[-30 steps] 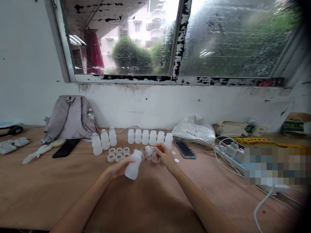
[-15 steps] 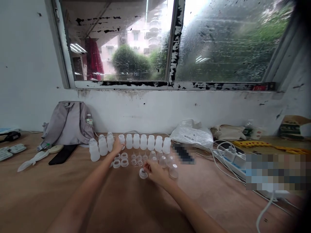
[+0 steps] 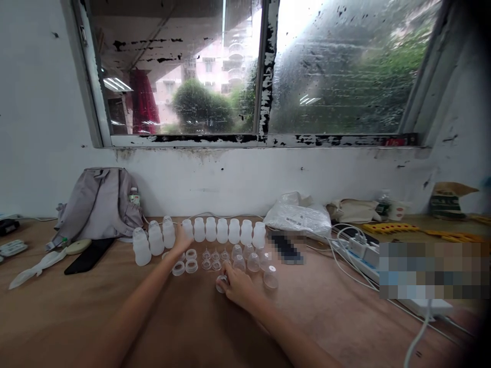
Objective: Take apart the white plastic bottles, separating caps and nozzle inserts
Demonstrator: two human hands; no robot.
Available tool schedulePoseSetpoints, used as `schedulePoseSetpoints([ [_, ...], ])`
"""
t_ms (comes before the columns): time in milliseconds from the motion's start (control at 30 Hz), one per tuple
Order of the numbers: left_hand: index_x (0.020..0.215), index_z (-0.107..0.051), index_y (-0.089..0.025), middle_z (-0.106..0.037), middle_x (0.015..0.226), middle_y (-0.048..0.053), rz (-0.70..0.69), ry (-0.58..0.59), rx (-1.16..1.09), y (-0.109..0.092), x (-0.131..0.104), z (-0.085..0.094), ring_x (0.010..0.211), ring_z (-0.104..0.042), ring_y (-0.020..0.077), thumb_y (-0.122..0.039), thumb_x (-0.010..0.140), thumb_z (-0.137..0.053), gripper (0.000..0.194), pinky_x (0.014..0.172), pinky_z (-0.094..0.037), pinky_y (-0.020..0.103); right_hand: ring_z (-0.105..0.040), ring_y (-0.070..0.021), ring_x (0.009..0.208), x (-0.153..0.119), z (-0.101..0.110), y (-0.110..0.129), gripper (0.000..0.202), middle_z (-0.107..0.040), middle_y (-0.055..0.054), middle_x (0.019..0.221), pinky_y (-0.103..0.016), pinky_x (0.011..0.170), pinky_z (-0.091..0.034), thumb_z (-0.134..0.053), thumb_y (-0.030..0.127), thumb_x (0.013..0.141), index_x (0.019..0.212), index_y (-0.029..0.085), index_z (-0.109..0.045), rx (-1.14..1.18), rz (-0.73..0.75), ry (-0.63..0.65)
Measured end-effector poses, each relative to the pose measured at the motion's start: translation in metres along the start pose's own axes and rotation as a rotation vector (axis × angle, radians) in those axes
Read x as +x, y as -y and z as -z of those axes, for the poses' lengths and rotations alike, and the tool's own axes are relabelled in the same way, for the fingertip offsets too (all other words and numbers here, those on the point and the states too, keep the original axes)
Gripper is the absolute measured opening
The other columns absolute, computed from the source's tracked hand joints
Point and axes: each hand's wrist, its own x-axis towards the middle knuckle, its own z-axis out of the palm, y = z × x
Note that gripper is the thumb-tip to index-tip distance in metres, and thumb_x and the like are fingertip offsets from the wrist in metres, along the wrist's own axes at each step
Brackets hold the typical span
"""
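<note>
My left hand (image 3: 181, 242) is closed around the leftmost bottle (image 3: 187, 228) in a row of open, milky-white baby bottles. Left of it stand several bottles fitted with clear caps (image 3: 155, 237). My right hand (image 3: 238, 286) pinches a clear bottle collar (image 3: 221, 284) low over the table; its fingers partly cover the collar, and whether a teat sits in it I cannot make out. Between and beyond the hands lie loose collar rings (image 3: 191, 266), clear teats (image 3: 216, 258) in rows, and clear dome caps (image 3: 253, 262). One cap (image 3: 270, 278) sits nearer me on the right.
A grey backpack (image 3: 102, 204) leans on the wall at left, with a black phone-like slab (image 3: 88, 256) before it. A plastic-wrapped packet (image 3: 298, 217) lies behind the bottles at right. White cables and a power strip (image 3: 356, 258) run along the right side.
The view has shifted slightly, so everything sits a little lower and further left. My right fingers now cover more of the collar, which looks tilted. My left hand stays at the same bottle.
</note>
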Motion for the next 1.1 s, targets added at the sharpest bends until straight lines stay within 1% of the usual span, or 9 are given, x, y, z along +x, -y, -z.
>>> schedulePoseSetpoints([
  [100,0.125,-0.021,-0.018,-0.027,0.135,0.01,-0.016,-0.012,0.005,-0.018,-0.046,-0.006,0.127,-0.02,0.0213,-0.004,0.062,-0.046,0.069,0.103,-0.018,0.035,-0.056,-0.0176,0.075,0.001,-0.001,-0.001,0.01,-0.06,-0.005,0.082,-0.024,0.06,-0.031,-0.042,0.026,0.082,0.086,0.018,-0.046,0.04,0.044,-0.014],
  [233,0.13,-0.022,-0.021,-0.034,0.133,0.008,-0.17,0.359,-0.027,-0.03,-0.115,-0.016,0.123,-0.03,0.0202,-0.011,0.065,-0.051,0.072,0.103,-0.022,0.035,-0.055,-0.0165,0.079,0.002,-0.003,0.003,0.008,-0.06,-0.005,0.084,-0.024,0.065,-0.035,-0.038,0.02,0.083,0.083,0.018,-0.046,0.141,0.133,-0.054],
  [333,0.127,-0.031,-0.021,-0.042,0.127,0.009,-0.179,0.428,0.035,-0.029,-0.138,-0.021,0.117,-0.037,0.0237,-0.026,0.066,-0.06,0.068,0.099,-0.027,0.037,-0.055,-0.0153,0.076,0.001,-0.004,0.008,0.009,-0.059,-0.004,0.083,-0.024,0.065,-0.036,-0.037,0.018,0.083,0.084,0.019,-0.046,0.212,0.188,-0.061],
  [533,0.109,-0.049,-0.024,-0.056,0.107,0.007,-0.223,0.382,0.135,-0.039,-0.134,-0.013,0.1,-0.048,0.0249,-0.038,0.07,-0.058,0.043,0.088,-0.035,0.035,-0.055,-0.0161,0.08,-0.003,-0.01,0.014,0.013,-0.059,-0.005,0.085,-0.026,0.07,-0.04,-0.033,0.017,0.084,0.091,0.019,-0.045,0.236,0.299,-0.071],
  [733,0.108,-0.051,-0.025,-0.057,0.104,0.006,-0.207,0.417,0.212,-0.047,-0.144,0.017,0.097,-0.048,0.0249,-0.037,0.068,-0.059,0.043,0.086,-0.035,0.035,-0.054,-0.0161,0.09,-0.01,-0.013,0.022,0.02,-0.057,-0.007,0.098,-0.026,0.078,-0.04,-0.03,0.017,0.085,0.102,0.02,-0.041,0.245,0.427,-0.065],
  [833,0.11,-0.05,-0.025,-0.056,0.105,0.006,-0.13,0.401,0.238,-0.036,-0.148,0.043,0.098,-0.048,0.0243,-0.036,0.068,-0.058,0.044,0.087,-0.035,0.034,-0.055,-0.017,0.085,-0.009,-0.006,0.019,0.019,-0.058,-0.006,0.092,-0.027,0.074,-0.041,-0.032,0.018,0.085,0.101,0.02,-0.042,0.194,0.405,-0.053],
  [933,0.11,-0.049,-0.024,-0.057,0.104,0.005,-0.045,0.338,0.279,-0.017,-0.146,0.072,0.096,-0.05,0.0235,-0.036,0.068,-0.057,0.044,0.087,-0.036,0.034,-0.056,-0.0178,0.077,-0.001,-0.001,0.011,0.018,-0.058,-0.005,0.086,-0.027,0.068,-0.04,-0.04,0.022,0.081,0.099,0.02,-0.042,0.139,0.248,-0.096],
  [1033,0.095,-0.056,-0.024,-0.059,0.101,0.005,-0.014,0.28,0.345,0.002,-0.14,0.092,0.096,-0.051,0.0235,-0.038,0.069,-0.054,0.03,0.086,-0.037,0.035,-0.055,-0.0183,0.079,0.008,-0.003,0.007,0.016,-0.058,-0.006,0.09,-0.027,0.067,-0.039,-0.044,0.023,0.079,0.095,0.019,-0.045,0.057,0.184,-0.061],
  [1100,0.084,-0.059,-0.023,-0.059,0.098,0.005,-0.045,0.242,0.385,0.012,-0.136,0.097,0.098,-0.05,0.0237,-0.038,0.07,-0.052,0.021,0.086,-0.037,0.035,-0.055,-0.0191,0.084,0.014,-0.009,0.01,0.016,-0.057,-0.007,0.094,-0.027,0.069,-0.039,-0.045,0.022,0.079,0.094,0.019,-0.047,-0.003,0.193,-0.017],
])
